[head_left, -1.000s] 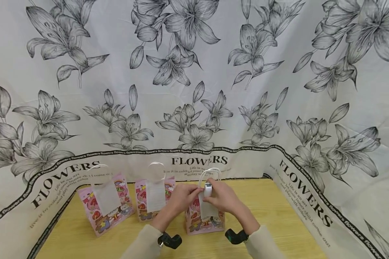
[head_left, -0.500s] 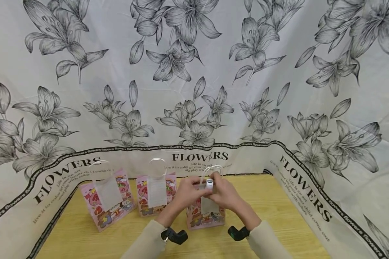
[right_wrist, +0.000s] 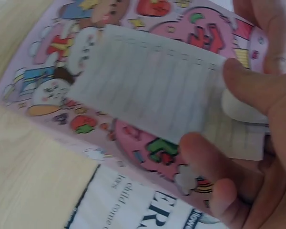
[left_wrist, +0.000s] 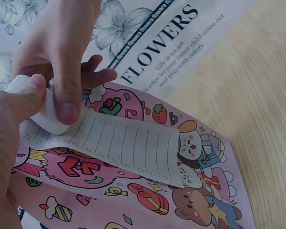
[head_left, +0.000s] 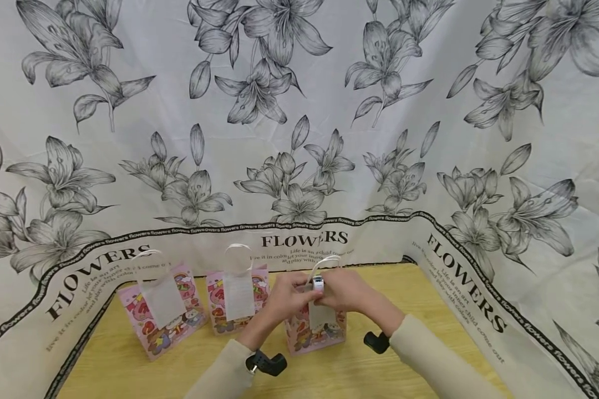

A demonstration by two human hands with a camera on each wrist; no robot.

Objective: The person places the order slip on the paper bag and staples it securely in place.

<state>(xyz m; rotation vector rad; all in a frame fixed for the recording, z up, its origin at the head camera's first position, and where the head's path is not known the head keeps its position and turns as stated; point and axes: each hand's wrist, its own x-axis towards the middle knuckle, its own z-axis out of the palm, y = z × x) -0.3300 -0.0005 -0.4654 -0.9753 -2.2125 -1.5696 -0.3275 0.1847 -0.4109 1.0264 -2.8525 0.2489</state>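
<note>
The small white stapler (head_left: 318, 284) sits at the top edge of the right-hand pink gift bag (head_left: 301, 341), over the upper end of a lined paper slip (left_wrist: 128, 148). My left hand (head_left: 285, 299) reaches it from the left, its thumb on the stapler in the left wrist view; its other fingers are mostly hidden behind the bag. My right hand (head_left: 346, 291) grips the stapler from the other side, with the thumb pressed on its body and other fingers extended past the slip. The bag shows cartoon animals and strawberries. A white handle loops up behind the hands.
Two like bags with white slips and handles stand to the left, a middle bag (head_left: 217, 310) and a tilted left bag (head_left: 189, 299). They rest on a yellow wood-grain table (head_left: 404, 354). A flower-printed cloth (head_left: 299, 111) surrounds the table's back and sides.
My left hand has moved from the bag's top edge onto the stapler. My right hand has turned, its forearm swinging outward to the right. The view has shifted slightly.
</note>
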